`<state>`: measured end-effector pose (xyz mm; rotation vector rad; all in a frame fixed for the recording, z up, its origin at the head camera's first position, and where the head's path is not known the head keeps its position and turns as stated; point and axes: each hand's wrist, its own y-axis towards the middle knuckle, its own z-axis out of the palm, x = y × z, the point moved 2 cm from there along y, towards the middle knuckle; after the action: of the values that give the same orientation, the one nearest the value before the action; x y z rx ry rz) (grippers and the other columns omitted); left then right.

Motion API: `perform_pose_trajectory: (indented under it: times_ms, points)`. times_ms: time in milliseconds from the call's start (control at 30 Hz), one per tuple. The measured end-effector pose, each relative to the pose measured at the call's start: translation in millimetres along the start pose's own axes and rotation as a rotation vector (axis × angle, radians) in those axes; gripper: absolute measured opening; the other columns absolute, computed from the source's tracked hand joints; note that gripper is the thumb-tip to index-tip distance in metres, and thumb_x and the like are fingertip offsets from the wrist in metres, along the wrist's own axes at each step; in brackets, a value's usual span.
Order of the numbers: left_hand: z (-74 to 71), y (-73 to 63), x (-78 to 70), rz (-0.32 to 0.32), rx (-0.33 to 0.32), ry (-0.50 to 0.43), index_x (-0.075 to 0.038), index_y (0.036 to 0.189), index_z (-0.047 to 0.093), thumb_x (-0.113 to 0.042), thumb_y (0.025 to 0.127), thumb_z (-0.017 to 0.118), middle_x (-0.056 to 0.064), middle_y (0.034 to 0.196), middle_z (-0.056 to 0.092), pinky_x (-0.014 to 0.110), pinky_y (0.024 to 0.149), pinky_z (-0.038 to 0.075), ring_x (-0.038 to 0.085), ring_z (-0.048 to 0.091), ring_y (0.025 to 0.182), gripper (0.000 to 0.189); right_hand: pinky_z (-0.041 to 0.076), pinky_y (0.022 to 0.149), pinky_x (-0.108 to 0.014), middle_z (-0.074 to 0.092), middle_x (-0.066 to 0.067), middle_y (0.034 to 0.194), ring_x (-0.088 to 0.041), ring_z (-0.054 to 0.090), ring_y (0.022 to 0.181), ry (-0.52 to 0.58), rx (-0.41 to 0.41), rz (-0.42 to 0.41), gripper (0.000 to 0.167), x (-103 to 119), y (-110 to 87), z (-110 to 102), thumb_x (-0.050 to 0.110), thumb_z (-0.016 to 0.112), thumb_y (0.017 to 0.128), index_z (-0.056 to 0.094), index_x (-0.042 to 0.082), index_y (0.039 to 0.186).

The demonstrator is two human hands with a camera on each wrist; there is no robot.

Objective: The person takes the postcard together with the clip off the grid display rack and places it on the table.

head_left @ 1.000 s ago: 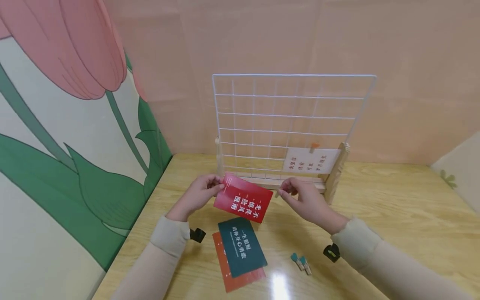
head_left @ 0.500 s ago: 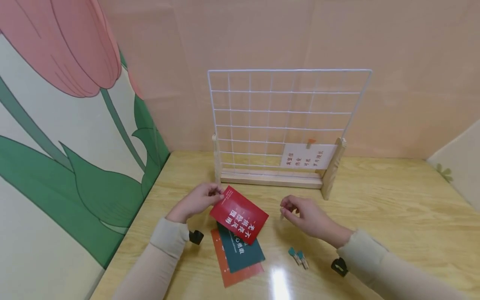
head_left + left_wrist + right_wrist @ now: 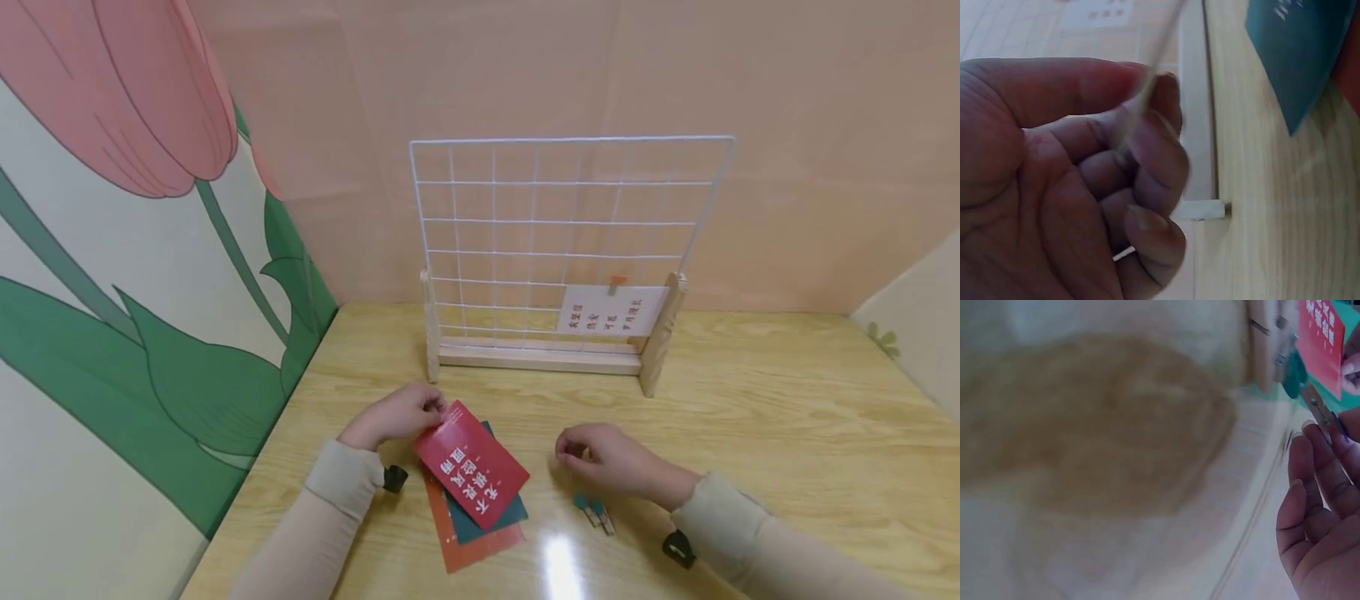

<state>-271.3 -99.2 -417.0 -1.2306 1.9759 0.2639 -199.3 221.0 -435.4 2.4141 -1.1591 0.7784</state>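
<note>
My left hand [image 3: 397,417] pinches the corner of a red card [image 3: 474,467] with white characters. The card overlaps a teal card [image 3: 510,517] and an orange card [image 3: 480,550] in the head view. Seen from the left wrist, the thumb and fingers [image 3: 1160,150] hold it edge-on. My right hand [image 3: 611,458] is over the table to the right of the cards. Its thumb and fingers pinch a small wooden clothespin [image 3: 1317,405], seen in the right wrist view. Two more clothespins [image 3: 594,513] with teal ends lie just in front of that hand.
Behind the hands stands a white wire grid [image 3: 532,221] on a wooden base [image 3: 540,358]. A white card [image 3: 600,310] hangs at its lower right under an orange-topped clothespin [image 3: 616,285]. A wall with a painted tulip [image 3: 150,92] borders the wooden table [image 3: 787,417] on the left.
Both hands have come back from the grid towards the table's front. The red card has come down over the teal card, which it now largely covers.
</note>
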Motion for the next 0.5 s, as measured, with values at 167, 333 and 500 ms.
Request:
perform_pose_trajectory:
  times_ms: [167,333,500]
  points:
    - [4.1,1.8,0.5,-0.043,-0.008,0.097,-0.007,0.095,0.068,-0.008,0.1,0.063,0.002,0.086,0.063,0.032,0.068,0.05,0.017,0.058,0.077,0.008,0.055,0.071,-0.027,0.065,0.014,0.086,-0.001,0.058,0.076,0.021,0.066,0.006,0.006,-4,-2.2,6,0.01,0.066,0.1,0.071,0.013,0.098]
    - [7.6,4.0,3.6,-0.122,0.001,0.109,-0.007,0.098,0.069,-0.01,0.101,0.064,0.003,0.085,0.064,0.033,0.068,0.052,0.019,0.06,0.077,0.007,0.053,0.068,-0.026,0.064,0.015,0.084,0.001,0.056,0.072,0.019,0.093,0.009,0.007,-6,-2.6,8,0.013,0.066,0.1,0.072,0.013,0.097]
    - [12.9,5.8,8.4,-0.166,0.03,0.101,-0.007,0.101,0.069,-0.011,0.101,0.064,0.003,0.087,0.064,0.034,0.069,0.052,0.019,0.06,0.077,0.006,0.054,0.069,-0.026,0.066,0.013,0.087,0.001,0.057,0.074,0.015,0.125,0.015,0.007,-6,-3.7,10,0.013,0.067,0.099,0.073,0.012,0.098]
